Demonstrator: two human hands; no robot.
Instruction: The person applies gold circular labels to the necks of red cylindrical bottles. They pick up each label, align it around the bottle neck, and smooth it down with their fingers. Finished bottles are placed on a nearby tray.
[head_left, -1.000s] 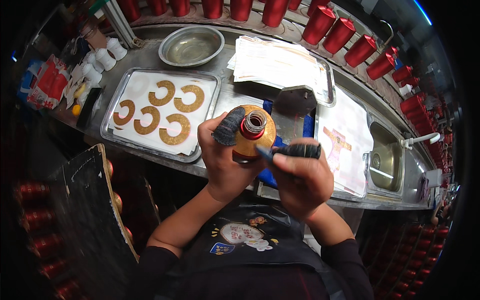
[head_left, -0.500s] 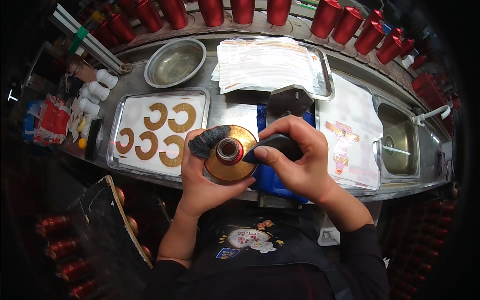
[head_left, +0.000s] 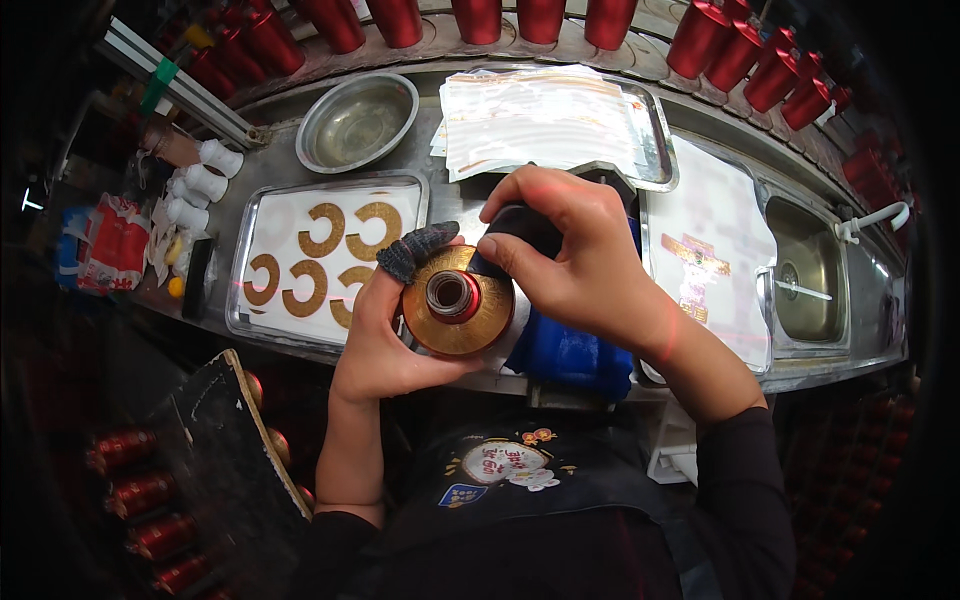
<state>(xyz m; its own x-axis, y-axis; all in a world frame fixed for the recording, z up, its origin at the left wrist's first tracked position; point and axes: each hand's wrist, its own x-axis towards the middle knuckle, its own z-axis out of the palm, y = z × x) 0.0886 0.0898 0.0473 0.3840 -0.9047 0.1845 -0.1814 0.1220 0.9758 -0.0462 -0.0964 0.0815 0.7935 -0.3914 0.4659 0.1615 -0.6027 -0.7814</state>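
Steel counter (head_left: pixel 275 170): carries a rimmed tray (head_left: pixel 425 195) of gold C-shaped labels (head_left: pixel 291 290) and a blue padded block (head_left: pixel 575 350). Bottle (head_left: pixel 458 328): gold shoulder, red collar, open threaded neck; held up at the counter's near edge, mouth toward the camera. Treat as rigid, smooth and probably slippery; weight cannot be judged. Best hold: around the body below the shoulder — neck left free. Left hand (head_left: pixel 375 355): thumb and fingers curled around the bottle's side. Right hand (head_left: pixel 570 240): thumb and fingers pinching a dark hand tool (head_left: pixel 525 228), its end at the shoulder — contact cannot be confirmed. Dark finger sleeve (head_left: pixel 415 250): on one left finger. Hidden: the bottle's lower body and part of the tool.
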